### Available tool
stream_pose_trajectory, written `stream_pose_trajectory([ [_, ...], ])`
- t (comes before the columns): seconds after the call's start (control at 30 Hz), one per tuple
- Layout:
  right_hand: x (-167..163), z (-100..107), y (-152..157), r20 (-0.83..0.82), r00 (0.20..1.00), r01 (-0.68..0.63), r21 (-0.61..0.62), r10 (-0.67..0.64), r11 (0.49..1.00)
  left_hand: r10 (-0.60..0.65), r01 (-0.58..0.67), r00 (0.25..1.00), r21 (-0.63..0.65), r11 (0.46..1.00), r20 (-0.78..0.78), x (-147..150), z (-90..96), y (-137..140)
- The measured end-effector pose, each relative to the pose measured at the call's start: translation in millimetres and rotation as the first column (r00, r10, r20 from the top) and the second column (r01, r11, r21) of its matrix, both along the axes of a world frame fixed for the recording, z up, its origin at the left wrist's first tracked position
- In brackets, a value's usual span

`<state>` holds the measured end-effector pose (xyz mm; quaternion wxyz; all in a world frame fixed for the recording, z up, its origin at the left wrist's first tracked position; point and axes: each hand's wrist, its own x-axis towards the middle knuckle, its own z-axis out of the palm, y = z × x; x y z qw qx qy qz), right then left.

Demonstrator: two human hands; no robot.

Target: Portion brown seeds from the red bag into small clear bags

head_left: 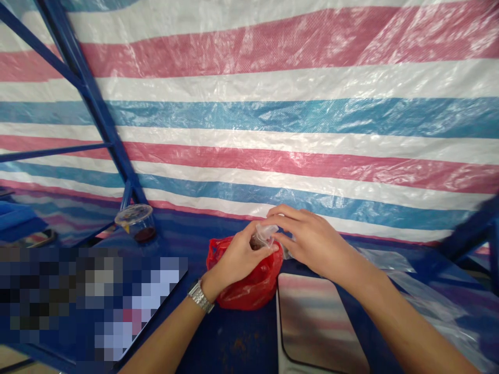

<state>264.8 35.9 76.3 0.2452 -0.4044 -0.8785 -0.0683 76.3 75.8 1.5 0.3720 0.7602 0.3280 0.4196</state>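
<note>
My left hand (pixel 239 254), with a metal-band watch (pixel 200 297) on the wrist, is closed around a small clear plastic bag (pixel 265 234). Something brownish shows in the lower part of this bag, too covered by my fingers to name. From the other side, my right hand (pixel 306 236) curls its thumb and fingers about the gathered top of the same bag. Directly beneath both hands sits an open red plastic bag (pixel 249 292), crumpled, its contents mostly hidden by my left hand.
A flat scale with a shiny metal plate (pixel 317 317) lies right of the red bag. Clear plastic bags (pixel 436 306) are spread at the right, partly behind my forearm. At the left stand a lidded clear cup (pixel 137 223) with dark contents and a blue metal frame (pixel 99 117). Striped sheeting (pixel 273 114) hangs behind.
</note>
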Motion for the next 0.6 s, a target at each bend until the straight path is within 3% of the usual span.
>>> stream_pose_trajectory([
  [0.13,1.7,5.4,-2.7,-0.102,0.99,0.106,0.067,-0.099,0.992,0.028,-0.029,0.999,0.018,0.999,0.015,-4.2,3.1,4.0],
  [0.27,8.0,11.2,-5.5,-0.154,0.957,0.254,0.028,-0.247,0.967,0.187,-0.189,0.975,0.004,0.982,0.124,-10.9,8.4,10.9],
  [0.43,-8.4,-5.5,-6.8,-0.081,0.984,0.14,-0.211,-0.159,0.968,0.354,-0.399,0.885,0.1,0.912,0.301,-16.8,18.0,7.6],
  [0.6,-19.7,-16.2,-7.8,0.04,0.999,0.034,-0.34,-0.021,0.94,0.305,-0.359,0.92,0.219,0.907,0.246,-11.1,18.8,-5.5],
])
